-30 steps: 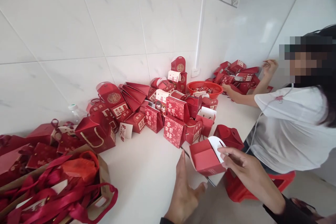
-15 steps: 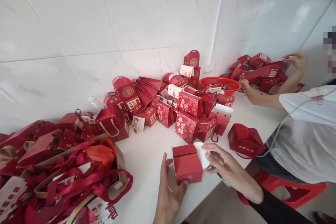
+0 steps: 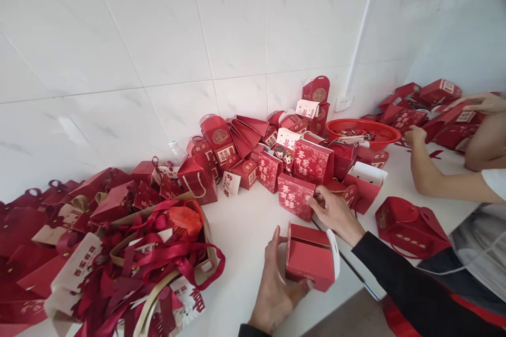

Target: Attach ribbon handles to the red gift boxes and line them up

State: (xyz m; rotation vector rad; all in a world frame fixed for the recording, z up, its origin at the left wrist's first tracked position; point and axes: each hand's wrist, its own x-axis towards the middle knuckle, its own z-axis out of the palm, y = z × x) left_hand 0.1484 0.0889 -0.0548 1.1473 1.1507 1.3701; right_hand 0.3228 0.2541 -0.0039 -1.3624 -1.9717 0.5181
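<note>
Since the last frame, the person's right hand (image 3: 336, 210) has left the white flap (image 3: 335, 255) of the plain red gift box (image 3: 310, 258) and reached over to the blossom-printed gift box (image 3: 294, 197), while a co-worker's raised hand (image 3: 480, 102) has come down onto the far pile of red boxes (image 3: 438, 95). Seen from the head camera, the left hand (image 3: 276, 287) is half open and curved round the plain box, fingers up along its left side and thumb across the lower front, a cradling hold that probably serves to keep the light card steady with one hand. That box is by the near edge of the white table (image 3: 237, 231), flap upright on its right; whether its base touches the surface cannot be told. The right hand is nearly closed, thumb on the front and fingers bent behind, apparently pinching the blossom-printed box by its right edge, likely because that edge is nearest; how firm the pinch is does not show. Its black sleeve (image 3: 399, 276) slants up from the lower right, passing just beyond the plain box, with the wrist fairly straight.
</note>
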